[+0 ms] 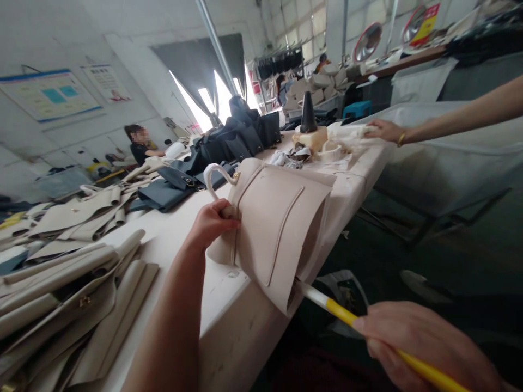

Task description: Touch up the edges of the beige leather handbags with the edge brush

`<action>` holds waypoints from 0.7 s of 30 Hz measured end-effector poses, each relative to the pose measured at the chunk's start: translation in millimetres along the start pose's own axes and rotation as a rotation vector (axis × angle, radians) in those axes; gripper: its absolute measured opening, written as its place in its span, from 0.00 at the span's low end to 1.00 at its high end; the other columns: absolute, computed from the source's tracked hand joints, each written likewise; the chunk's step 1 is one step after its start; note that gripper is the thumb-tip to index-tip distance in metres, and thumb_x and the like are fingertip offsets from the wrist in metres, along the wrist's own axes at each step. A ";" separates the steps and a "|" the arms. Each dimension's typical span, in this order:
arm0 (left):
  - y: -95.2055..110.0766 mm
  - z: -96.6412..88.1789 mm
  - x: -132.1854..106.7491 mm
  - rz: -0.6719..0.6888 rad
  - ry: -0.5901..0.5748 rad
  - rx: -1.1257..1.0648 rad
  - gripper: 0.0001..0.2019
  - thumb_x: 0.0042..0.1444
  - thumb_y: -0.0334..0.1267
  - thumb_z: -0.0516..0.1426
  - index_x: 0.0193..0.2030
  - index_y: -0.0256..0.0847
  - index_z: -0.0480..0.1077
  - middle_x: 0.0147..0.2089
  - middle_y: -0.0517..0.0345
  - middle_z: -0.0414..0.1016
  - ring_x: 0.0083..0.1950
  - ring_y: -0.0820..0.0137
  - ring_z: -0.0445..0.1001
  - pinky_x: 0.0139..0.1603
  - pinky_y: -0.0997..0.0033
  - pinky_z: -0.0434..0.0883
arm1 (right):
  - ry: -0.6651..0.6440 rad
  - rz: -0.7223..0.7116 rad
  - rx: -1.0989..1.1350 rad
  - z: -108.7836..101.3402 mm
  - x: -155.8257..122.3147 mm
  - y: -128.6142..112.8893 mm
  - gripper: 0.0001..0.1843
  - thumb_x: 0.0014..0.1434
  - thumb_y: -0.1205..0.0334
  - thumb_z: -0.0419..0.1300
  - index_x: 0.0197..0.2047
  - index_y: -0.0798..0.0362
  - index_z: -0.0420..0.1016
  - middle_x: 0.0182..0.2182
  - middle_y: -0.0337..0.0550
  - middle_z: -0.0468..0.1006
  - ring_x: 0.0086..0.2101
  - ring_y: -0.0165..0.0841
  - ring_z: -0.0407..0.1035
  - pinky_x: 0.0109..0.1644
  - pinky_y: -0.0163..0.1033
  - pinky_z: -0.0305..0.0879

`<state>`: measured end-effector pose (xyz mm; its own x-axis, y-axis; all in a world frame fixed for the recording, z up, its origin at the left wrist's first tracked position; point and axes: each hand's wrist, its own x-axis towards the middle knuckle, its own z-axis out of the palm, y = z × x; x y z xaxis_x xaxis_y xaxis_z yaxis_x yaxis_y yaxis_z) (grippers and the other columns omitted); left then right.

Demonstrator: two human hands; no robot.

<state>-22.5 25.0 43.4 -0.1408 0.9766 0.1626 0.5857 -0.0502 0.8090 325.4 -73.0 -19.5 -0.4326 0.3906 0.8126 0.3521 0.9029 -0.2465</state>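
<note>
A beige handbag (pixel 269 218) lies tilted at the table's edge, its open side facing right and down. My left hand (pixel 214 220) is closed on the bag's left end, thumb on top, beside a looped beige handle (pixel 214 174). In my right hand (pixel 425 343) is a brush with a yellow handle (pixel 343 314), pinched between thumb and fingers. The pale front end of the brush reaches the bag's open edge; its tip is hidden there.
Flat beige bag pieces (pixel 77 305) pile up on the left of the white table (pixel 229 321). Dark blue bags (pixel 241 130) stand farther back. A black cone (pixel 308 114) sits near crumpled rags (pixel 290 156). Another person's hand (pixel 386 132) rests at the table's far right edge.
</note>
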 end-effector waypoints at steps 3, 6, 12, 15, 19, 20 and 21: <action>-0.5 -1.4 -0.8 0.024 0.005 -0.013 0.16 0.28 0.34 0.66 0.20 0.38 0.61 0.20 0.68 0.56 0.24 0.77 0.55 0.23 0.75 0.51 | -0.027 -0.155 -0.024 8.6 2.7 -5.4 0.10 0.66 0.70 0.48 0.42 0.56 0.70 0.24 0.40 0.79 0.25 0.27 0.74 0.35 0.31 0.72; -1.4 -4.3 -2.1 0.029 -0.010 -0.059 0.16 0.27 0.34 0.66 0.20 0.39 0.61 0.20 0.69 0.56 0.23 0.77 0.54 0.23 0.75 0.50 | -0.077 -0.190 -0.027 13.1 -2.4 -8.0 0.10 0.65 0.71 0.49 0.43 0.57 0.70 0.26 0.43 0.80 0.26 0.30 0.74 0.33 0.34 0.73; -8.4 -10.0 -3.4 0.044 -0.027 -0.109 0.16 0.28 0.34 0.65 0.21 0.39 0.60 0.19 0.69 0.56 0.23 0.77 0.55 0.23 0.75 0.50 | -0.052 -0.289 -0.111 15.6 -3.2 -19.0 0.09 0.63 0.72 0.50 0.40 0.57 0.72 0.22 0.40 0.78 0.23 0.28 0.72 0.31 0.33 0.72; -11.7 -11.2 -3.7 0.060 -0.024 -0.141 0.16 0.27 0.35 0.65 0.21 0.39 0.61 0.19 0.69 0.57 0.22 0.77 0.54 0.23 0.74 0.49 | -0.101 -0.296 -0.068 16.0 6.2 -27.5 0.10 0.63 0.72 0.49 0.40 0.56 0.71 0.21 0.40 0.77 0.22 0.28 0.72 0.28 0.32 0.71; -16.5 -13.0 -3.3 0.073 -0.002 -0.146 0.16 0.27 0.35 0.66 0.21 0.39 0.62 0.19 0.69 0.57 0.23 0.77 0.55 0.24 0.74 0.50 | -0.084 -0.284 -0.082 16.7 12.9 -34.6 0.10 0.64 0.72 0.49 0.40 0.56 0.70 0.21 0.40 0.76 0.21 0.29 0.71 0.27 0.32 0.70; -17.7 -13.4 -3.3 0.078 0.000 -0.144 0.16 0.27 0.35 0.66 0.21 0.39 0.62 0.19 0.69 0.57 0.23 0.77 0.55 0.24 0.74 0.50 | -0.067 -0.287 -0.089 17.2 13.4 -35.5 0.10 0.64 0.72 0.48 0.41 0.56 0.70 0.20 0.40 0.76 0.21 0.29 0.71 0.27 0.33 0.70; -18.6 -13.8 -3.5 0.082 0.001 -0.145 0.16 0.27 0.35 0.66 0.21 0.39 0.62 0.19 0.69 0.57 0.23 0.77 0.56 0.24 0.74 0.51 | -0.059 -0.289 -0.090 18.0 13.7 -36.3 0.10 0.64 0.72 0.48 0.41 0.56 0.69 0.20 0.40 0.76 0.21 0.29 0.71 0.27 0.33 0.70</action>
<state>-43.9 19.6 35.6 -0.0981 0.9678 0.2316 0.4735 -0.1593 0.8663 291.7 -97.2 -9.0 -0.5721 0.1317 0.8095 0.2779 0.9598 0.0403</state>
